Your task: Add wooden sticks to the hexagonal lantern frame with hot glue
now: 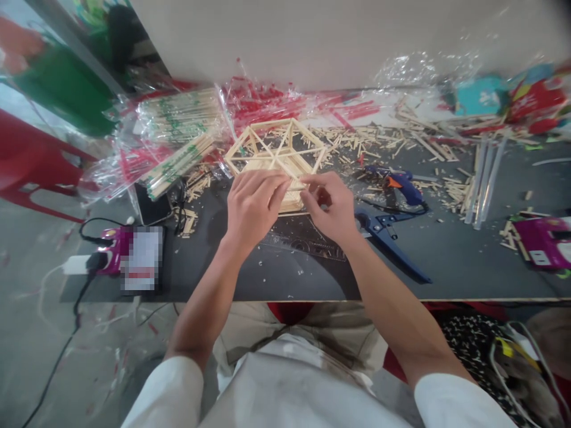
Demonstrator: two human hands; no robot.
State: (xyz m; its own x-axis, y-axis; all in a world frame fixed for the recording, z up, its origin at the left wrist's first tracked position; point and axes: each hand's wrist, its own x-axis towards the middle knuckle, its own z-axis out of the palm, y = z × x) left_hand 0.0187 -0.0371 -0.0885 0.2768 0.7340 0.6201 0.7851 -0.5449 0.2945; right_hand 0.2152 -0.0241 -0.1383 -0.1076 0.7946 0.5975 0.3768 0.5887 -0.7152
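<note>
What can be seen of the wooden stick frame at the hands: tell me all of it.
The wooden stick frame is built of thin, pale sticks that look like bare wood. Its open top has an angular, many-sided outline, with spokes meeting near the middle; a layered, slatted part shows beneath. It is over the dark tabletop, near the middle of the view. The left hand and right hand touch its near side, hiding part of the rim; the exact grip is unclear.

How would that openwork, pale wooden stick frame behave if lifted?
The pale wooden stick frame is probably light, since wide gaps show in its top. Its spoked shape suggests some stiffness, though such slender wood could snap if squeezed hard.
</note>
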